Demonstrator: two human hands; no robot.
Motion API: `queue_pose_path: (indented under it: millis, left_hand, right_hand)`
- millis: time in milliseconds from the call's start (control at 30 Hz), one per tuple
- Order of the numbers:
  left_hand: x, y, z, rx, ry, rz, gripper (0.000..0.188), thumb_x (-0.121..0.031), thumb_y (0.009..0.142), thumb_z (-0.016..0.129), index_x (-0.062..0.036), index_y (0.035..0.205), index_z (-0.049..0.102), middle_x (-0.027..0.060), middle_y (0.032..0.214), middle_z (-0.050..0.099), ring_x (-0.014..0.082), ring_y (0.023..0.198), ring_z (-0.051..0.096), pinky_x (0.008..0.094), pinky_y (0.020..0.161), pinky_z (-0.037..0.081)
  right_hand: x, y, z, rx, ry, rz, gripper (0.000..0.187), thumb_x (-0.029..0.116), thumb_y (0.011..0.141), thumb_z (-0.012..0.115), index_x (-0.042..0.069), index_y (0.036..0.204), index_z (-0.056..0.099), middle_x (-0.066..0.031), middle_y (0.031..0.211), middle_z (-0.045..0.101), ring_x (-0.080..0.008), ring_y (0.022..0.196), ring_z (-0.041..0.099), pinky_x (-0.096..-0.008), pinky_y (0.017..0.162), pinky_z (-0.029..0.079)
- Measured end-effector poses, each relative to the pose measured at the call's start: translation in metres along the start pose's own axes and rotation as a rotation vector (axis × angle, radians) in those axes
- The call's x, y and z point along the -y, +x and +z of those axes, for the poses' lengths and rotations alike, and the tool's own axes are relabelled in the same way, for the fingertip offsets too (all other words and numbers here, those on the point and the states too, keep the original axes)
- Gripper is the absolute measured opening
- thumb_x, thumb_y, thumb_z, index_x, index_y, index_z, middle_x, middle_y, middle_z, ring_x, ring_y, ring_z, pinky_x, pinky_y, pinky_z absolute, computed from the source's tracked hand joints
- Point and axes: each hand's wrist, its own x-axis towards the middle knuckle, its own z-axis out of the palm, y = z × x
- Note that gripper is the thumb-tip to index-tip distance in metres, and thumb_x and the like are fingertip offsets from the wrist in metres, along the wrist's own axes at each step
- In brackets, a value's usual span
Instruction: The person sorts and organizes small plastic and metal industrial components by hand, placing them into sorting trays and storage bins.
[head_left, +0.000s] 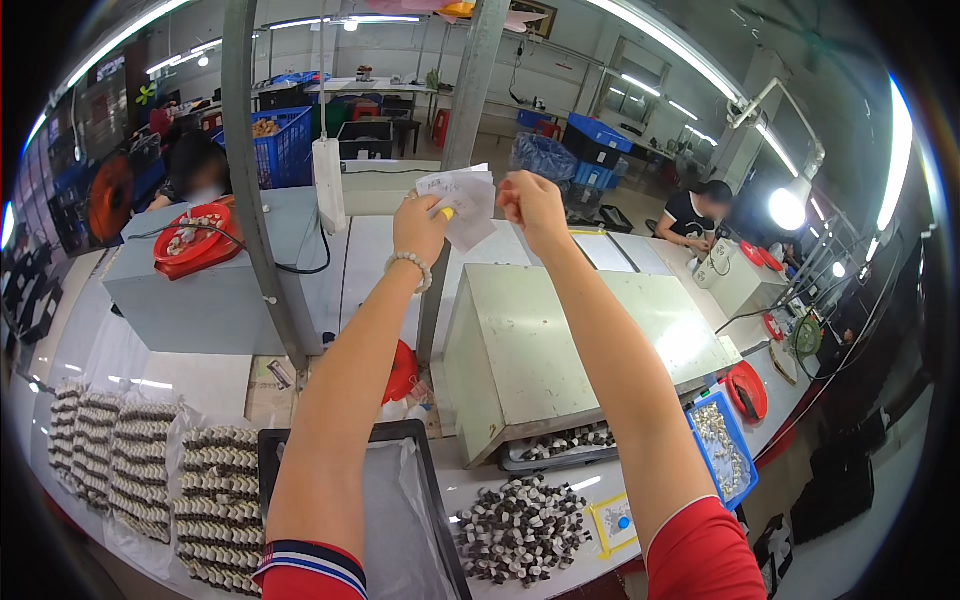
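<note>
Both my arms reach forward and up toward a metal post [470, 90]. My left hand [418, 226], with a beaded bracelet at the wrist, is closed on a few thin white paper slips [470, 222] with writing on them. A small yellow thing [447, 213] shows at its fingertips; I cannot make out its kind. Just right of the slips, my right hand [537, 207] is raised with its fingers curled together. Whatever those fingers may hold is hidden. A small gap seems to separate them from the paper.
Below my arms are a lined black tray [440, 510], a pile of small black-and-white pieces [523, 530] and a pale metal box [570, 350]. Rows of similar pieces [218, 500] lie left. A blue tray [722, 450] and a lit lamp [788, 207] stand right. Two people sit farther off.
</note>
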Motion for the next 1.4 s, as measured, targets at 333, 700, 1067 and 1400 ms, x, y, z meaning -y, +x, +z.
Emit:
queue_pose_path:
  millis: [333,700,1067,1400]
  left_hand:
    - [0.008,0.003,-0.001,-0.005,0.013,0.021,0.020,-0.006,0.070,0.059,0.0045,0.087,0.062,0.0185,0.100,0.056,0.0330,0.088,0.054,0.0359,0.078,0.043]
    - [0.006,0.000,0.003,0.010,-0.056,0.021,0.018,-0.006,0.070,0.059,0.0039,0.084,0.062,0.0182,0.098,0.056,0.0327,0.087,0.055,0.0355,0.075,0.044]
    - [0.011,0.004,0.003,0.016,-0.053,0.048,0.019,-0.011,0.069,0.063,0.0025,0.082,0.063,0.0178,0.092,0.057,0.0322,0.083,0.054,0.0352,0.072,0.044]
    - [0.004,0.004,0.006,-0.011,-0.077,0.025,0.021,-0.010,0.069,0.063,0.0040,0.084,0.063,0.0162,0.093,0.057,0.0294,0.083,0.056,0.0328,0.071,0.044]
  right_hand:
    - [-0.009,-0.011,-0.004,-0.045,0.736,0.447,0.011,0.000,0.069,0.033,0.006,0.067,0.042,-0.0023,0.058,0.038,-0.0092,0.042,0.026,-0.0234,0.037,0.019]
    - [-0.025,-0.010,0.009,-0.302,-0.531,-0.409,0.023,0.017,0.068,0.070,-0.002,0.077,0.060,-0.0088,0.065,0.051,-0.0192,0.055,0.047,-0.0307,0.053,0.040]
    - [-0.023,-0.006,0.004,-0.224,-0.520,-0.495,0.013,0.010,0.074,0.066,-0.003,0.078,0.065,-0.0124,0.068,0.058,-0.0201,0.057,0.055,-0.0287,0.054,0.042]
    - [-0.012,-0.001,-0.019,-0.311,-0.425,-0.452,0.013,0.011,0.070,0.067,0.000,0.077,0.065,-0.0133,0.069,0.056,-0.0274,0.061,0.055,-0.0341,0.057,0.043]
